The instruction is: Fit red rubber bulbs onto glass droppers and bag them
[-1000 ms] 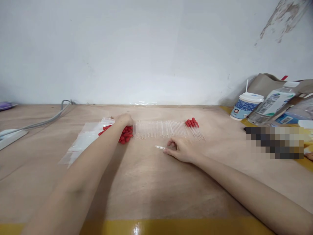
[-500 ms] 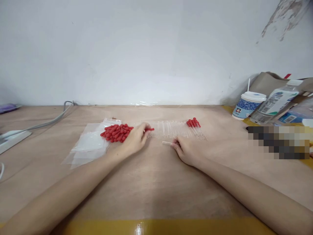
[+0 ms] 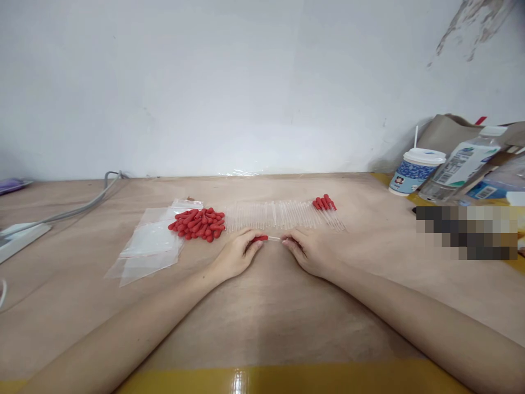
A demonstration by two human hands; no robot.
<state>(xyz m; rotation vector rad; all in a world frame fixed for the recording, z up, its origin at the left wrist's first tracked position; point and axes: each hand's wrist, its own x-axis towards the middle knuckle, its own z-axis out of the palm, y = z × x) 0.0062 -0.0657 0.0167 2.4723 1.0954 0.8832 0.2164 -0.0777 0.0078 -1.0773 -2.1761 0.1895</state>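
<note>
My left hand [image 3: 238,253] pinches a small red rubber cap [image 3: 260,238] just above the wooden table. My right hand [image 3: 308,250] pinches a clear glass tube [image 3: 274,238], whose end meets the cap between the two hands. Behind them lies a row of several clear tubes [image 3: 274,214]. A heap of red caps [image 3: 199,223] sits to the left of the row. At the row's right end lie a few tubes with red caps fitted [image 3: 325,204].
Clear plastic bags [image 3: 150,244] lie left of the red heap. A grey cable [image 3: 77,204] and a white power strip [image 3: 20,235] are at far left. A lidded cup with a straw [image 3: 412,172], a water bottle [image 3: 461,164] and a bag stand at right.
My left hand left the red heap with one cap and came in towards the middle. My right hand brought the tube to meet it; cap and tube now touch.
</note>
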